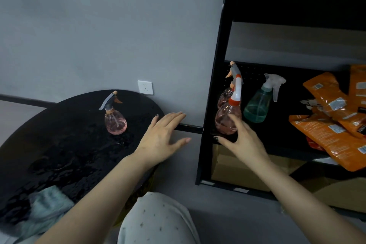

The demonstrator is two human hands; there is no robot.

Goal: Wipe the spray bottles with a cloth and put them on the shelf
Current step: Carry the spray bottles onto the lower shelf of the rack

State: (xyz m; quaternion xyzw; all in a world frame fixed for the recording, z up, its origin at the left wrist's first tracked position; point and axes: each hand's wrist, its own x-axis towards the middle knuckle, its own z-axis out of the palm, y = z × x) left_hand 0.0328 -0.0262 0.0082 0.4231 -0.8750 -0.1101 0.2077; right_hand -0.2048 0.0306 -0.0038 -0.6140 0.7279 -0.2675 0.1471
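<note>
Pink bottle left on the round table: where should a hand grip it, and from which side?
Grip the narrow neck of the pink translucent round-bodied spray bottle, just under its grey trigger head, or wrap its bulb. It stands upright on the black round table. Probably come from its right, where the open left hand hovers; the trigger lever hangs off the left side, so that side is obstructed.

Both hands (161, 138) (240, 140) outstretched, fingers spread
</note>
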